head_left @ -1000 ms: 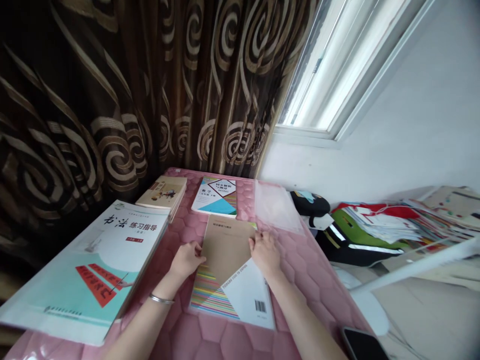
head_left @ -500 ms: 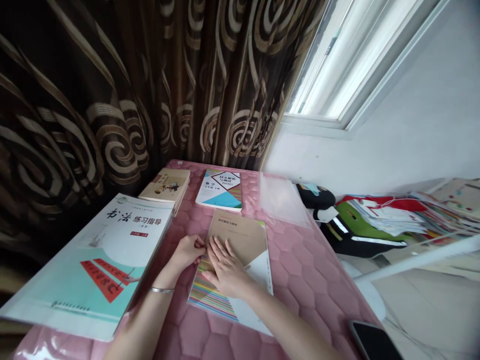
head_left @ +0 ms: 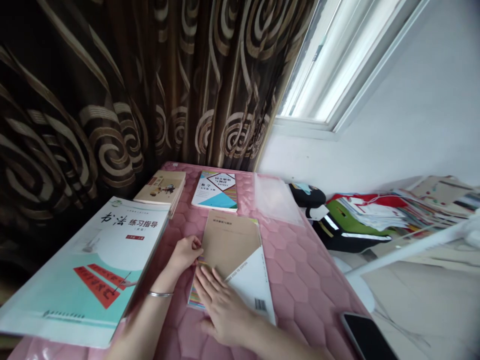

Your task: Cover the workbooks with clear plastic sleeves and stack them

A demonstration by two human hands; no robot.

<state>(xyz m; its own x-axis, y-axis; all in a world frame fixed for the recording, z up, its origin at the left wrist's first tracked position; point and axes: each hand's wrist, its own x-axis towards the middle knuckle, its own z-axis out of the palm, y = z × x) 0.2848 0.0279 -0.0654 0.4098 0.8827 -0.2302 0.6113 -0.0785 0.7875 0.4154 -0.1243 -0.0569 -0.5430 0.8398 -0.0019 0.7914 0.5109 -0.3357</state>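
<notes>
A workbook (head_left: 232, 240) with a tan, white and striped cover lies on the pink quilted table cover, seemingly in a clear sleeve. Fingers curled and pinched, my left hand (head_left: 184, 256) grips its left edge near the middle; what exactly sits between the fingertips is hidden. My right hand (head_left: 225, 310) rests flat across the workbook's lower left, fingers stretched out, hiding most of the coloured stripes. A silver bracelet (head_left: 160, 294) circles my left wrist.
On the left lies a pile topped by a large calligraphy book (head_left: 86, 250), with tan books (head_left: 161, 187) behind. A maths book (head_left: 215, 190) and clear plastic sheet (head_left: 275, 197) lie at the back. A phone (head_left: 369, 337) sits front right. Beyond the edge are a bag (head_left: 348, 220) and papers.
My right hand has slid down the workbook toward its lower left, uncovering more of the tan part. My left hand stays at the left edge. The view has shifted slightly.
</notes>
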